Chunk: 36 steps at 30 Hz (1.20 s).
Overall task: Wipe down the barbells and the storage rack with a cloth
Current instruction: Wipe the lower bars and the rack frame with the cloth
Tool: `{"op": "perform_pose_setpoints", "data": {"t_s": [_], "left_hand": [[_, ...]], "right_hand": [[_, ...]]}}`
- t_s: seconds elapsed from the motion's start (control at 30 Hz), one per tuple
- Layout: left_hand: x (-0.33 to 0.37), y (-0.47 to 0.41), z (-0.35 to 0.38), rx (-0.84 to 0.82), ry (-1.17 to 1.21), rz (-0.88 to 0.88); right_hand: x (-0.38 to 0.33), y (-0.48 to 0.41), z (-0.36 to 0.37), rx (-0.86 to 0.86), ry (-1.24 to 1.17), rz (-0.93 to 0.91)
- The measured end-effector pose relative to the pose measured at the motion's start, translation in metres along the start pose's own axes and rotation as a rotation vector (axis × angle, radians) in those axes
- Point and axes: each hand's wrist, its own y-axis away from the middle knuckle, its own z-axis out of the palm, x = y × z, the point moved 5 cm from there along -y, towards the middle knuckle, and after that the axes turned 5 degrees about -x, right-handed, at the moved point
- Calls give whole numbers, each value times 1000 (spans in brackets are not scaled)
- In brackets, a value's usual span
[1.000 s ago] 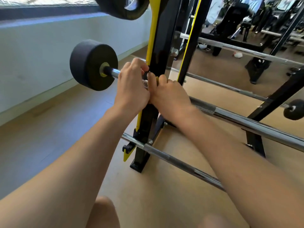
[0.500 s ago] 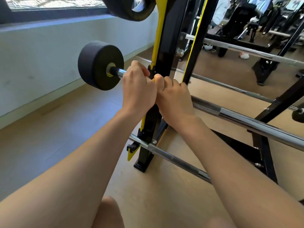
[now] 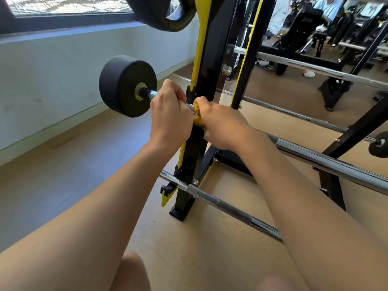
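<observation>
Grips closed — left hand point(image 3: 170, 120) round the barbell point(image 3: 126, 87), right hand point(image 3: 224, 127) clutching cloth point(image 3: 198, 118) between them.

The barbell shaft point(image 3: 327, 164) is gleaming as glossy, smooth chrome metal, with a rough knurled patch. Its black end weight point(image 3: 126, 87) is looking matt and rubbery. The rack upright point(image 3: 212, 59) is shining in glossy black painted metal. A crumpled yellow cloth point(image 3: 198, 115) is looking soft. The pale wood-look floor point(image 3: 189, 248) is appearing smooth and matt.

Rack point(image 3: 214, 49) on wooden floor point(image 3: 189, 248) carries chrome barbells point(image 3: 327, 164).
</observation>
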Motion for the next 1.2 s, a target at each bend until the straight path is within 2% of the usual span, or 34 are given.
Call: {"op": "perform_pose_setpoints", "data": {"t_s": [0.07,0.13,0.33,0.4,0.5,0.6,0.67,0.83,1.0,1.2], "left_hand": [[-1,-1,2,3,0,28],[2,2,5,3,-42,76],[26,16,19,5,-157,240],[30,17,28,-38,-116,291],[33,20,42,-135,-100,359],[40,26,57,-218,-122,417],[52,35,71,-287,-118,480],[84,66,116,-448,-113,615],[141,125,163,-604,-147,793],[189,174,203,-676,-126,800]], "right_hand": [[-14,13,1,141,248,5],[-16,8,-2,158,276,25],[6,-4,-21,-194,-130,93],[11,4,-19,-135,-150,147],[29,45,-14,70,16,220],[62,99,-9,203,139,232],[85,132,-7,220,201,240],[131,210,5,300,163,459],[156,229,4,342,164,537],[197,280,5,351,201,620]]}}
